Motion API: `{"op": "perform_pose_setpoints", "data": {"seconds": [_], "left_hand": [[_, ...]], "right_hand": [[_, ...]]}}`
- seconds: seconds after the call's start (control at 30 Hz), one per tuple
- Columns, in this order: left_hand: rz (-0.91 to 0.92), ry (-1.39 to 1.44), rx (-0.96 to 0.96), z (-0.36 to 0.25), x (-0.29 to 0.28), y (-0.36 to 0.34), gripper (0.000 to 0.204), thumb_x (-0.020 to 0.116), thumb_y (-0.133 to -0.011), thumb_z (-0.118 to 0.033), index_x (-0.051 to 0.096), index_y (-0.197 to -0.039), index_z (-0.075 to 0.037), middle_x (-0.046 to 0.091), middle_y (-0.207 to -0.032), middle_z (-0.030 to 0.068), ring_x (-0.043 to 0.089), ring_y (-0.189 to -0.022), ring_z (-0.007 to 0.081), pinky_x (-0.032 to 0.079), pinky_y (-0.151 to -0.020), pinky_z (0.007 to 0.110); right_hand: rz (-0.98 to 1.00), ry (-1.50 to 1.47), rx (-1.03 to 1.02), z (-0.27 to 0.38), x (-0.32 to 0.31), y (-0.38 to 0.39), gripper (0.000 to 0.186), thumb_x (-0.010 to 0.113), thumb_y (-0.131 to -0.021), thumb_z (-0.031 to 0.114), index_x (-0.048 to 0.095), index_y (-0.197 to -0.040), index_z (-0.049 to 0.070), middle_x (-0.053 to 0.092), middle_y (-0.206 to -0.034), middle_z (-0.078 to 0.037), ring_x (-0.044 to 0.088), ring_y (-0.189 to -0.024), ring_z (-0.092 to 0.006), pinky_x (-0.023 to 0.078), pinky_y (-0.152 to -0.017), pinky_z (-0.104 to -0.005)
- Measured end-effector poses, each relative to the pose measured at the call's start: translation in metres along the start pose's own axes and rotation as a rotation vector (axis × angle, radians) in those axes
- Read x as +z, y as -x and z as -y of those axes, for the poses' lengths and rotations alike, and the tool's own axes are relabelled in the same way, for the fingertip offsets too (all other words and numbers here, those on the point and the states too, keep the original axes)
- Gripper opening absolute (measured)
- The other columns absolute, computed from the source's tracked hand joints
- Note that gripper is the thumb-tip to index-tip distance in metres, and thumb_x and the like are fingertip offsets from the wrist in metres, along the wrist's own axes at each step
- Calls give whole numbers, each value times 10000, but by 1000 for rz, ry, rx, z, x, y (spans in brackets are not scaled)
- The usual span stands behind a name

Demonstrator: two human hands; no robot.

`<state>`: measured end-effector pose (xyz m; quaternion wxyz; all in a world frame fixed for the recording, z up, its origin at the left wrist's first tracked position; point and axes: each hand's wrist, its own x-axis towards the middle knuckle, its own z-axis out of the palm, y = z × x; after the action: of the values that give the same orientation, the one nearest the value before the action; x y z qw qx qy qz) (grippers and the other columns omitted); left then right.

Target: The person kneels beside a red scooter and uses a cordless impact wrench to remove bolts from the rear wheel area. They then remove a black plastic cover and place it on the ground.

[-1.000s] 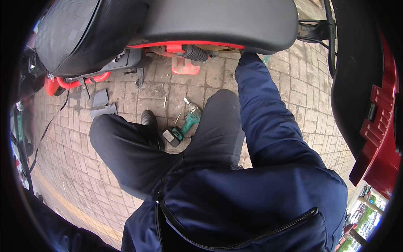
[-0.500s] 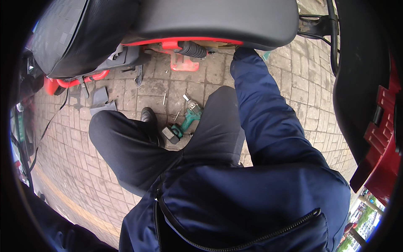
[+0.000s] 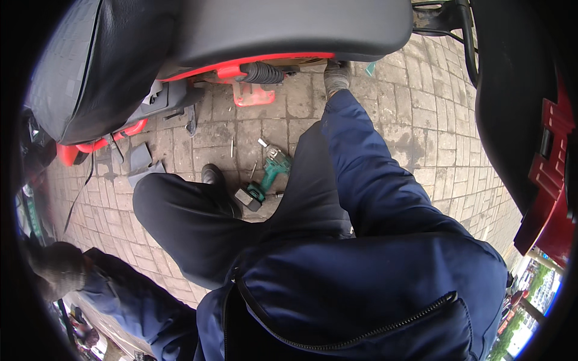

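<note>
At the far end of my stretched right arm, my right hand (image 3: 337,77), in a grey glove, is at the lower edge of a black seat (image 3: 289,30) with red trim. Its fingers are hidden beneath that seat, so its grip does not show. My left hand (image 3: 63,271), also gloved, is out at the dark left rim, blurred, its fingers unclear. A black ribbed shock-absorber boot (image 3: 263,73) and a red footrest-like part (image 3: 253,94) show under the seat, left of my right hand.
Between my legs, a green cordless impact wrench (image 3: 269,172) lies on the paving with small metal rods (image 3: 232,148) nearby. Grey flat pieces (image 3: 144,161) lie farther left. Red and black vehicle bodywork (image 3: 551,162) stands at the right, a black padded cover (image 3: 129,60) at upper left.
My left hand has come into view at the left rim. More of my right glove shows as the arm has drawn back slightly from under the seat. The view has shifted a little.
</note>
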<state>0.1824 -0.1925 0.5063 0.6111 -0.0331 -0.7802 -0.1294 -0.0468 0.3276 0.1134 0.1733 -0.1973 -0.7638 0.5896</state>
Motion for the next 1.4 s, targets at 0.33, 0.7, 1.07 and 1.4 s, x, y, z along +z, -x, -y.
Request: {"op": "perform_pose_setpoints", "data": {"seconds": [0.33,0.7,1.07,1.4], "left_hand": [[970,846,-123,-191,128,109,194,640,-785,-45,621,-961,35,646,-763,104,636,-650,190,514,-620,302],[1470,755,249,-153,250,191,268,690,-807,-106,630,-1046,-3,631,-795,86,608,-732,185,510,-694,320],[1741,659,204,-116,291,229,326,629,-907,-138,564,-1201,-12,623,-986,60,551,-817,93,464,-703,235],[1754,509,291,-112,341,270,498,684,-858,-287,547,-1195,54,606,-1178,228,579,-1099,323,423,-959,374]], "right_hand": [[303,-140,844,-12,1,43,296,507,-934,331,582,-1105,100,655,-872,-81,632,-799,-274,496,-726,-478],[201,-127,891,-12,5,66,240,568,-915,300,597,-982,71,640,-783,-65,622,-586,-231,541,-507,-387],[225,-214,643,-59,18,129,318,492,-937,313,616,-1035,36,666,-914,-120,637,-799,-263,532,-687,-373],[270,-57,588,-72,40,104,297,488,-921,218,677,-1072,45,683,-1072,-133,653,-991,-268,518,-837,-378]]}}
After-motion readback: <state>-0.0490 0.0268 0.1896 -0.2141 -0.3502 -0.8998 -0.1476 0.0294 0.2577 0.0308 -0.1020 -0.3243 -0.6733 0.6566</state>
